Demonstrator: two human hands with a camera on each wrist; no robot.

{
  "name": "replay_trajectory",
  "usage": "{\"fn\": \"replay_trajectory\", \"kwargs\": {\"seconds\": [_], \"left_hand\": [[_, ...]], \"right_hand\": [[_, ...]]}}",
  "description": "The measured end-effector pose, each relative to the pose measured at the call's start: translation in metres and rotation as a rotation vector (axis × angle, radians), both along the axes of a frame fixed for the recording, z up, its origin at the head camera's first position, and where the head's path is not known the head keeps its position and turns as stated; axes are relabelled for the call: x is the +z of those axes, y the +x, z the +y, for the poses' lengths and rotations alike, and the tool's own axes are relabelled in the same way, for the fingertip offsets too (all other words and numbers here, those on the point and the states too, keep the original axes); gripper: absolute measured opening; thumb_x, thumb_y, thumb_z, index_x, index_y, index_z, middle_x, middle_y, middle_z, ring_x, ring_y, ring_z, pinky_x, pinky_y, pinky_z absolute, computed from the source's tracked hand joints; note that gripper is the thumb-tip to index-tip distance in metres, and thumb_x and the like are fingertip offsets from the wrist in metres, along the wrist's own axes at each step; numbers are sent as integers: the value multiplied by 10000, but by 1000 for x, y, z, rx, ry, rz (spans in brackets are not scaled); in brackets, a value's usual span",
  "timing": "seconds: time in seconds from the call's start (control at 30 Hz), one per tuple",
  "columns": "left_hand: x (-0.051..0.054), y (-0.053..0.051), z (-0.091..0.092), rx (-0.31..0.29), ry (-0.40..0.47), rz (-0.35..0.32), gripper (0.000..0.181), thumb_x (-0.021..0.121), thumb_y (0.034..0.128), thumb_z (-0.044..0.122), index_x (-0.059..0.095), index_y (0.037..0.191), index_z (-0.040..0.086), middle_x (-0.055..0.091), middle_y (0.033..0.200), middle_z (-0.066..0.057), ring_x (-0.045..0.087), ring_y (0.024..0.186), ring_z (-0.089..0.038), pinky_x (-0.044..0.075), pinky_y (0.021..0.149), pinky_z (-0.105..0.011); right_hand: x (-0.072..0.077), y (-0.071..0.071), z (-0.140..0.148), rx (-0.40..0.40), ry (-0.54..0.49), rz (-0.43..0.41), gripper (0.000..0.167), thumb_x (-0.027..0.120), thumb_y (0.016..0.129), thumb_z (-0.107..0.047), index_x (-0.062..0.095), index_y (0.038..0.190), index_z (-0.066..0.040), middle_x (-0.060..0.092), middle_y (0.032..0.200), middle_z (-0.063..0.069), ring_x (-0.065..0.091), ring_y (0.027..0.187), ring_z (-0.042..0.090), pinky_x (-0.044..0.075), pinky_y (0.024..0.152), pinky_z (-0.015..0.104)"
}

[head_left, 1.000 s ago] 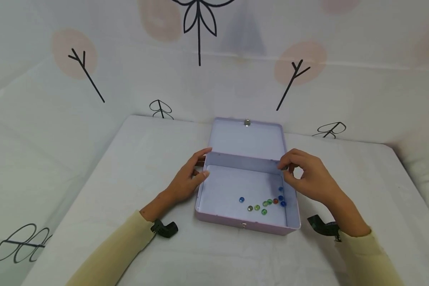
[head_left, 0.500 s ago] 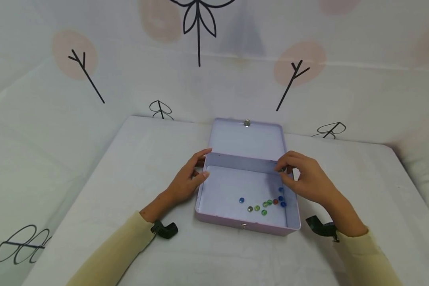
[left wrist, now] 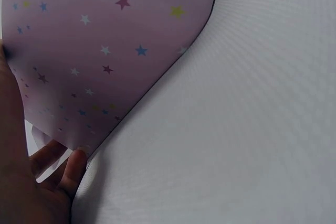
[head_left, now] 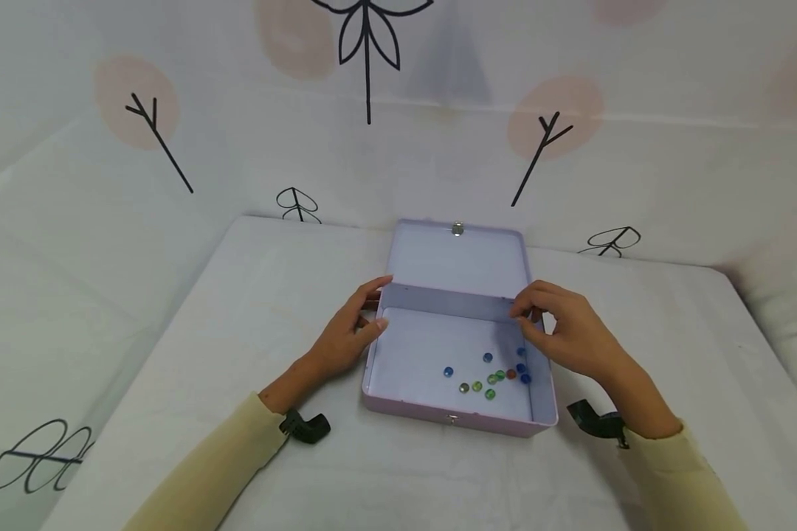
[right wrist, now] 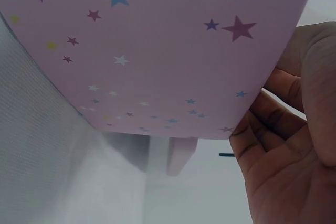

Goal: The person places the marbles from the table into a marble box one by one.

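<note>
A lilac tin box (head_left: 432, 417) stands on the white-covered table, its hinged lid (head_left: 458, 254) tipped back. Several small round glass gems (head_left: 490, 394), blue, green, grey and orange-red, lie on its floor, mostly towards the right. My left hand (head_left: 345, 335) holds the box's left side, thumb over the rim and fingers around the back corner. In the left wrist view, star-printed side wall (left wrist: 105, 51) meets those fingers. Above the back right corner hovers my right hand (head_left: 567, 324), fingers bent, thumb and forefinger near each other, no gem visible between them. The right wrist view hides these fingertips behind the box.
White cloth with black plant drawings (head_left: 368, 66) hangs behind and at the sides of the table (head_left: 292, 258). A metal clasp (head_left: 457, 228) sits on the lid's far edge. Black wrist mounts (head_left: 305, 426) are at both cuffs.
My right hand has moved slightly left and let go of a gem. One more blue gem now lies on the box floor, left of the right-hand cluster. My left hand stays put.
</note>
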State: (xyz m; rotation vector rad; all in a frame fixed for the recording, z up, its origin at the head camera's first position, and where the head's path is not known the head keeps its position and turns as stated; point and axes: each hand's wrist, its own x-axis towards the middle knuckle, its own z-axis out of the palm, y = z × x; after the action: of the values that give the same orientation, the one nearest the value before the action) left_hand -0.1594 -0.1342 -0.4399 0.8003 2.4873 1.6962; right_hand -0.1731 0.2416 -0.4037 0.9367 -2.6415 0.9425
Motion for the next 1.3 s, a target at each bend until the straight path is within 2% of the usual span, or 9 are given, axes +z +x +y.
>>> {"fn": "replay_trajectory", "kwargs": {"seconds": [0.37,0.57,0.7,0.9,1.0,1.1,1.2,1.3], "left_hand": [[-1,-1,1,9,6,2,655,554,1036,155,338,1654,110,511,1533,-206,523,1346,-431,488,904,-433],[-4,1,0,12,2,3,655,556,1034,150,339,1649,91,510,1533,-212,525,1343,-439,491,893,-391],[-3,0,2,-2,5,7,643,552,1040,147,342,1644,79,505,1536,-214,521,1350,-442,498,901,-386],[-3,0,1,13,11,3,651,559,1029,130,347,1642,74,511,1526,-224,524,1340,-446,492,893,-402],[-17,-6,-1,8,9,12,657,562,1042,153,336,1659,137,512,1542,-177,528,1353,-408,496,897,-416],[-32,-14,-2,8,4,43,653,561,1060,239,326,1669,231,516,1551,-100,538,1351,-343,499,895,-376],[-33,-17,-1,4,7,38,663,563,1055,234,320,1672,227,512,1556,-102,534,1356,-349,498,898,-388],[-35,-18,1,-2,7,22,676,567,1054,202,309,1678,229,509,1560,-101,533,1365,-342,502,902,-424]], "right_hand": [[2,1,0,-8,-19,18,332,725,850,153,729,985,-150,686,1017,-89,582,866,69,494,755,148],[3,4,1,-13,-25,9,347,724,867,146,728,1010,-169,691,1024,-58,578,878,66,495,772,139],[6,10,4,-76,-19,19,322,729,885,122,735,1078,-135,703,1071,-51,597,922,85,497,780,121],[9,16,13,-171,13,55,344,735,919,42,691,1234,-90,705,1145,17,619,1004,212,518,677,193],[7,18,17,-207,12,53,379,730,938,17,658,1298,-79,704,1130,39,604,999,226,488,699,177],[5,18,21,-234,8,46,398,719,963,-19,636,1347,-85,701,1129,50,590,1005,236,472,703,178],[3,20,25,-261,10,41,404,719,975,-47,627,1366,-88,696,1153,77,598,1019,265,473,680,192],[-1,24,31,-286,21,36,420,730,968,-54,620,1372,-82,689,1180,99,605,1042,284,443,738,147]]}}
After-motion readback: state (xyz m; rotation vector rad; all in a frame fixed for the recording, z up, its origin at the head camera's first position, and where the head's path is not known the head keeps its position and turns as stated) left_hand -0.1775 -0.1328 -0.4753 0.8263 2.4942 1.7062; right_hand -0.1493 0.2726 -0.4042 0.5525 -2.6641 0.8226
